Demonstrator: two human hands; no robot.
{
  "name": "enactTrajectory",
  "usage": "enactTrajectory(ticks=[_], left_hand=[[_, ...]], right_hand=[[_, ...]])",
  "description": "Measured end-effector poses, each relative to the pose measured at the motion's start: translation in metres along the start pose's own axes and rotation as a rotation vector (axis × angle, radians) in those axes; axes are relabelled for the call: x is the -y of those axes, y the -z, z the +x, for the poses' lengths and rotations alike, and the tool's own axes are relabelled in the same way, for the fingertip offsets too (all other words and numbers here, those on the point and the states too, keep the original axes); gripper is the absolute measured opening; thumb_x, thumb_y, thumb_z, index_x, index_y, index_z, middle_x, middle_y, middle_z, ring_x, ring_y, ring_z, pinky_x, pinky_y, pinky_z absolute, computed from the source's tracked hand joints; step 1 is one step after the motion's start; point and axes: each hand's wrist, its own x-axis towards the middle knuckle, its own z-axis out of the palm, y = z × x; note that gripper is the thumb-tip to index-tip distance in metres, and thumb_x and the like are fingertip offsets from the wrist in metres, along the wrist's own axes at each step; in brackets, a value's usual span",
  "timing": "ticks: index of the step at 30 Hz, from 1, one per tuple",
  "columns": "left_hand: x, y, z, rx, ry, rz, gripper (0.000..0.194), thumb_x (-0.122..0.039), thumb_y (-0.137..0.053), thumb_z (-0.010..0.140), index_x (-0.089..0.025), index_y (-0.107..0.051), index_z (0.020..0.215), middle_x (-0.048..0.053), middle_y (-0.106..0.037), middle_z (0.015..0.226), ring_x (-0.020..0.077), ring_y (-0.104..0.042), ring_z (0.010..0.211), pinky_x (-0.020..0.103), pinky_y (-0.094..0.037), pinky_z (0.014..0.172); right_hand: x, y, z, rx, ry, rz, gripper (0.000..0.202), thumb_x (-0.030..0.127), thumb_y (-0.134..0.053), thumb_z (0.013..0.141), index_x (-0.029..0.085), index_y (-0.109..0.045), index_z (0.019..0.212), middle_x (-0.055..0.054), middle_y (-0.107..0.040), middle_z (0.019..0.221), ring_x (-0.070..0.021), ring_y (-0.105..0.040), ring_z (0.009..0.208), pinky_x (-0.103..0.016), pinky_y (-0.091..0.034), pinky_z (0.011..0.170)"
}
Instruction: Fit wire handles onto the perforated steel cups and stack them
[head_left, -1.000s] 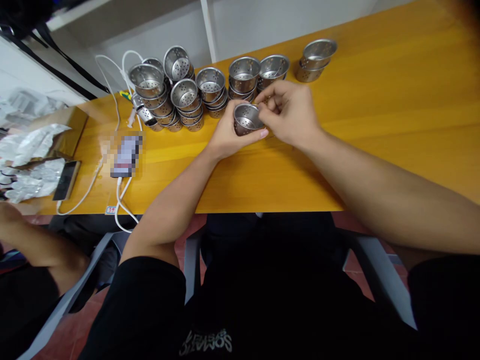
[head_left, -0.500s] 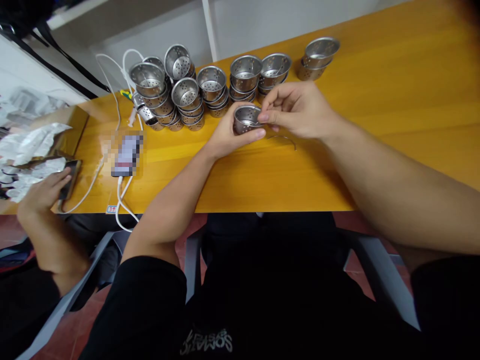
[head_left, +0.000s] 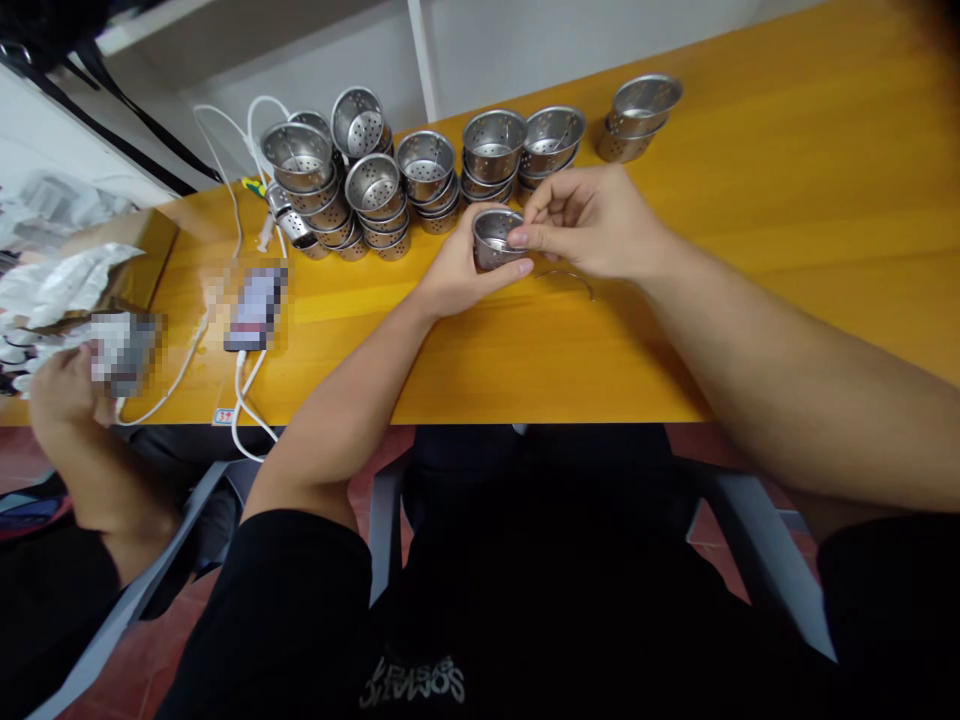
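My left hand (head_left: 459, 262) is wrapped round a small steel strainer basket (head_left: 491, 256), a round cup with holes, its mouth turned up. My right hand (head_left: 581, 222) is closed in a pinch at the basket's right rim, thumb tip over the opening. What those fingertips hold, if anything, is too small to make out. A thin bent wire (head_left: 574, 275) lies on the table below my right hand. Just behind my hands stand stacked strainer baskets (head_left: 491, 150), and another stack (head_left: 553, 135) is partly covered by my right hand.
More strainer basket stacks (head_left: 375, 190) line the back left of the wooden table (head_left: 787, 200); a short stack (head_left: 637, 120) stands at back right. A phone (head_left: 255, 308) with white cables lies left. Further left, a co-worker's hand (head_left: 64, 385) is near a blurred-out device (head_left: 135, 350) and plastic bags.
My hands stay almost in place, the right thumb reaching slightly further over the basket's opening. At the left, the co-worker's hand has curled and drawn back, and the device there has tilted.
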Motion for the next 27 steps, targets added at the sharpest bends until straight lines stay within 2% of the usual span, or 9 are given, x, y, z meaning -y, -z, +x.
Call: enactTrajectory(ticks=[5,10,15,17,20,23,27], left_hand=[[-0.003,0.002,0.0,0.014,0.017,0.015,0.089,-0.083,-0.072,0.089,-0.021,-0.044,0.147,0.01,-0.062,0.138,0.026,-0.067,0.131,0.052,-0.048,0.128],[-0.004,0.002,-0.001,0.019,0.01,0.016,0.091,-0.085,-0.07,0.09,-0.021,-0.043,0.148,0.01,-0.062,0.138,0.0254,-0.067,0.131,0.052,-0.049,0.127],[0.001,0.003,0.0,-0.046,0.024,0.018,0.095,-0.087,-0.071,0.087,-0.024,-0.039,0.15,0.01,-0.061,0.141,0.0248,-0.068,0.132,0.049,-0.051,0.126],[0.002,0.005,0.0,-0.056,0.026,0.014,0.095,-0.087,-0.07,0.088,-0.024,-0.037,0.152,0.011,-0.061,0.142,0.0249,-0.068,0.133,0.049,-0.051,0.126],[0.002,0.006,0.0,-0.063,0.031,0.003,0.095,-0.086,-0.071,0.088,-0.024,-0.038,0.151,0.012,-0.062,0.142,0.0256,-0.068,0.133,0.05,-0.05,0.127],[0.003,0.007,0.0,-0.087,0.027,0.011,0.095,-0.087,-0.071,0.087,-0.024,-0.039,0.151,0.012,-0.062,0.142,0.0256,-0.069,0.132,0.049,-0.05,0.127],[0.007,0.006,0.0,-0.045,-0.012,0.051,0.097,-0.087,-0.067,0.089,-0.026,-0.032,0.156,0.011,-0.058,0.146,0.0266,-0.066,0.138,0.05,-0.046,0.129]], right_hand=[[0.0,0.0,0.0,0.011,-0.038,-0.011,0.068,0.086,-0.097,0.065,0.028,-0.067,0.08,0.001,-0.06,0.064,-0.0159,-0.049,0.056,-0.034,-0.042,0.05],[-0.002,0.001,-0.001,-0.01,0.023,-0.008,0.062,0.08,-0.101,0.065,0.028,-0.072,0.08,-0.001,-0.065,0.072,-0.0173,-0.051,0.063,-0.036,-0.047,0.058],[-0.004,0.002,-0.004,-0.105,0.053,-0.153,0.05,0.081,-0.088,0.081,0.036,-0.078,0.101,-0.004,-0.072,0.088,-0.0253,-0.06,0.076,-0.047,-0.056,0.069],[-0.004,0.004,-0.005,-0.146,0.094,-0.239,0.043,0.076,-0.085,0.087,0.038,-0.078,0.104,-0.006,-0.074,0.1,-0.0281,-0.063,0.086,-0.052,-0.059,0.08],[-0.005,0.008,-0.006,-0.107,0.15,-0.331,0.029,0.065,-0.084,0.091,0.038,-0.079,0.102,-0.008,-0.074,0.115,-0.0305,-0.065,0.096,-0.055,-0.06,0.091],[-0.008,0.011,-0.006,-0.063,0.188,-0.376,0.02,0.052,-0.083,0.093,0.036,-0.079,0.103,-0.009,-0.073,0.122,-0.0324,-0.066,0.103,-0.055,-0.06,0.092],[-0.015,0.012,-0.005,-0.001,0.273,-0.455,0.016,0.039,-0.079,0.093,0.032,-0.079,0.107,-0.011,-0.07,0.127,-0.0331,-0.067,0.11,-0.053,-0.06,0.092]])
